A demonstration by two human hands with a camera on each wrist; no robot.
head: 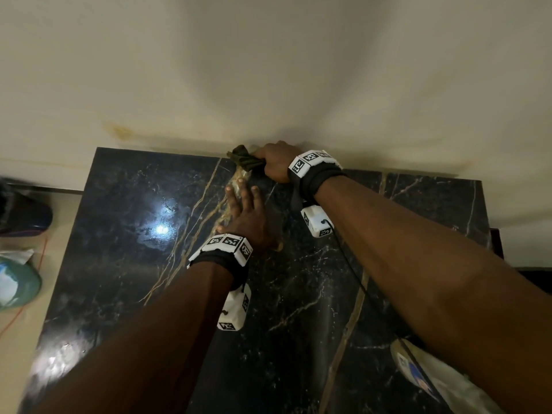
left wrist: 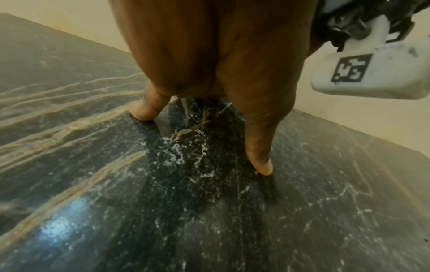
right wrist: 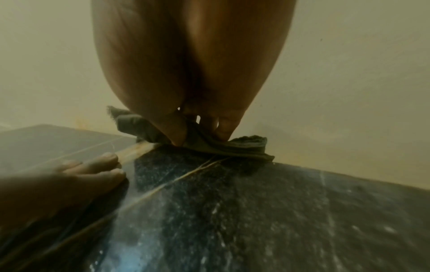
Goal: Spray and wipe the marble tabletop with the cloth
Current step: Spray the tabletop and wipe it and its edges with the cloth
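right hand (head: 276,162) — clutches bunched green cloth (head: 243,161) at far wall edge | left hand (head: 246,216) — flat, bracing on marble tabletop (head: 119,234) | advice: press evenly, overlap strokes

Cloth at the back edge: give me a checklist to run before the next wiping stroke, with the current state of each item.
1. Right hand has a grip on the cloth: ok, fingers curled round it.
2. Cloth touches the marble tabletop: ok, it lies on the far edge by the wall.
3. Left hand steadies on the top: ok, flat, fingertips pressed down.
4. Left hand out of the stroke path: not ok, it lies just in front of the cloth.
5. Surface sprayed: cannot tell; white specks may be droplets or veining.
6. Spray bottle within reach: cannot tell, none identifiable.
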